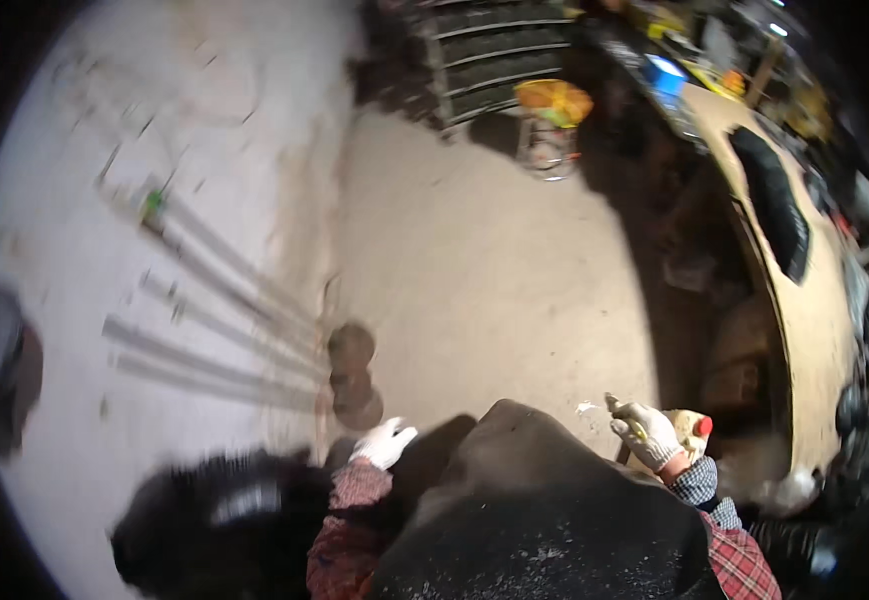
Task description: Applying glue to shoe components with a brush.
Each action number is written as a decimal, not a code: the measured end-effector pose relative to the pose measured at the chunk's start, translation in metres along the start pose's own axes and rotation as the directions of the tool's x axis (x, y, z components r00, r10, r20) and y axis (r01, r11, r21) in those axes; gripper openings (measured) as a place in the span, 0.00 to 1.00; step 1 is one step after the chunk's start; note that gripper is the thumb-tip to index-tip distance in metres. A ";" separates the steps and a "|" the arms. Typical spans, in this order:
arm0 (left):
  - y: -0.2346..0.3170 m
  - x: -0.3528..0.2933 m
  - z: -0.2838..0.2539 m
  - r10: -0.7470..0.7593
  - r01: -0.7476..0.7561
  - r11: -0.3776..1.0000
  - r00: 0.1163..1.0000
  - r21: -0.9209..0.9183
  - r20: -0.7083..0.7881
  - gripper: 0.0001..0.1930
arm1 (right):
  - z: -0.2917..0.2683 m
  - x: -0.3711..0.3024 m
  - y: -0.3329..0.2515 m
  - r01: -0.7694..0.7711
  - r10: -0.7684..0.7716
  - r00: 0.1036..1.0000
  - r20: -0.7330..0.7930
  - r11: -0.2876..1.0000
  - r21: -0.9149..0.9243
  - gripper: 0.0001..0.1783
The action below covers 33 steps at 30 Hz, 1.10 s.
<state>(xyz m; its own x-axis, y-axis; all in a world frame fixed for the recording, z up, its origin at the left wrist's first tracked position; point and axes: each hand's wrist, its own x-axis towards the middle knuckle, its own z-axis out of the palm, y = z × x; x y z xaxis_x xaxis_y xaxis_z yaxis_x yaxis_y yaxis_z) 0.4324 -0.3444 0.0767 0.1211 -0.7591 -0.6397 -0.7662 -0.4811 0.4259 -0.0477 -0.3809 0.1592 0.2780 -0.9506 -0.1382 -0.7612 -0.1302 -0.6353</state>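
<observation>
My left hand [385, 444], in a white knit glove, hangs at the left of my dark clothing. Its fingers are loosely bent, with a small gap between them, and nothing shows in them. On the other side my right hand [647, 432] wears a similar glove, soiled at the fingertips. One finger stretches forward apart from the rest, and I make out no held thing. Just beside and partly behind that hand is a pale container with a red cap [703, 426]. Dark clothing [545, 500] covers my lap between the two arms.
A long wooden bench [815, 340] runs along the right, with a black bundle [773, 205] and a blue-and-white container [666, 76] on it. Ahead stands a stool with a yellow-orange top [555, 100], near dark slatted racking [500, 50]. Rusty round pieces [353, 365] lie by the pale wall.
</observation>
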 end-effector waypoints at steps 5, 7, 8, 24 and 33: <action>0.051 0.097 -0.038 0.074 -0.072 0.963 0.997 0.258 0.004 0.34 | -0.003 0.004 0.041 -0.180 0.173 0.982 -0.079 0.978 -0.101 0.12; 0.087 0.121 -0.042 0.132 -0.133 0.960 0.991 0.245 0.023 0.35 | -0.002 -0.002 0.059 -0.238 0.230 0.968 -0.099 0.968 -0.081 0.13; 0.124 0.148 -0.067 0.145 -0.149 0.956 0.989 0.252 0.036 0.35 | -0.016 0.026 0.068 -0.241 0.233 0.965 -0.117 0.969 -0.057 0.14; 0.272 0.471 -0.075 -0.042 -0.133 0.837 0.952 0.530 0.305 0.16 | -0.278 0.224 0.298 -0.607 0.443 0.427 -0.788 0.787 0.114 0.07; 0.454 0.658 -0.131 0.153 -0.412 0.413 0.910 0.812 0.384 0.13 | -0.354 0.300 0.421 -0.847 0.539 -0.036 -0.841 0.431 0.312 0.19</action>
<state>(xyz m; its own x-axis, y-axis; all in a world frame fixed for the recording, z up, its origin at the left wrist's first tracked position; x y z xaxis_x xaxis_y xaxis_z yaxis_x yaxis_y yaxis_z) 0.2465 -1.1197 -0.0671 -0.2495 -0.5960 -0.7632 -0.8788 0.4705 -0.0801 -0.4920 -0.8209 0.1193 -0.9134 -0.2732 0.3016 -0.3803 0.8368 -0.3938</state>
